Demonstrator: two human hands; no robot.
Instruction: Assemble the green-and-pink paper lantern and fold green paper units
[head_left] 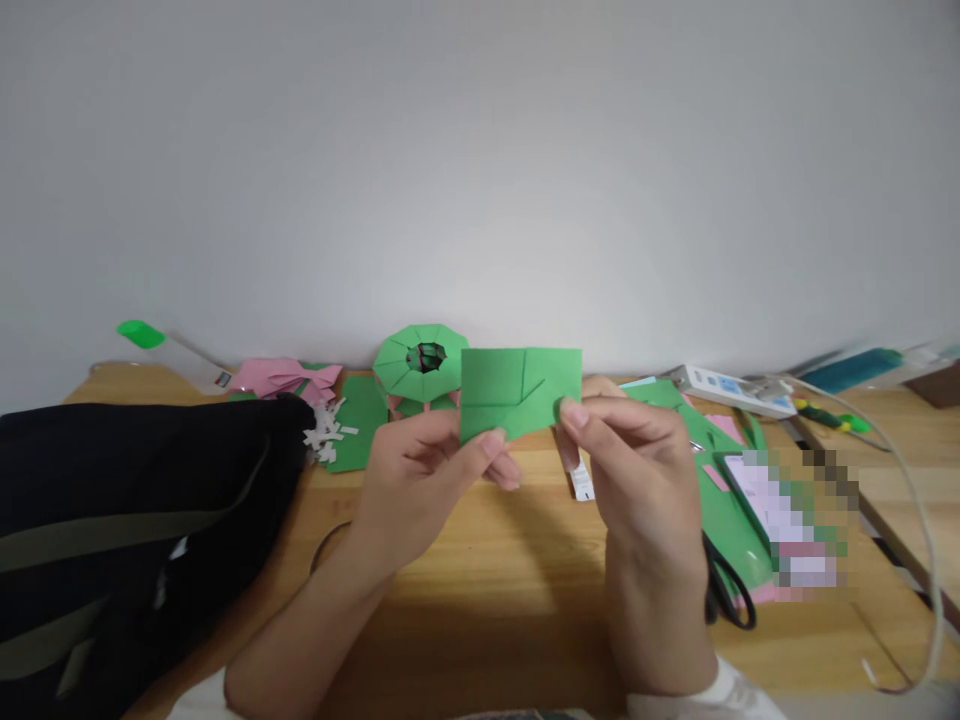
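Note:
A folded piece of green paper, with crease lines and a slanted flap edge, is held up above the wooden table. My left hand pinches its lower left part between thumb and fingers. At the lower right corner, the thumb and fingers of my right hand grip the same paper. Behind it on the left stands a round green folded paper piece with a dark opening and pink parts beneath.
A black bag covers the left side. White paper scraps and a pink paper bow lie behind it. On the right are green sheets, a phone, black-handled scissors and a power strip.

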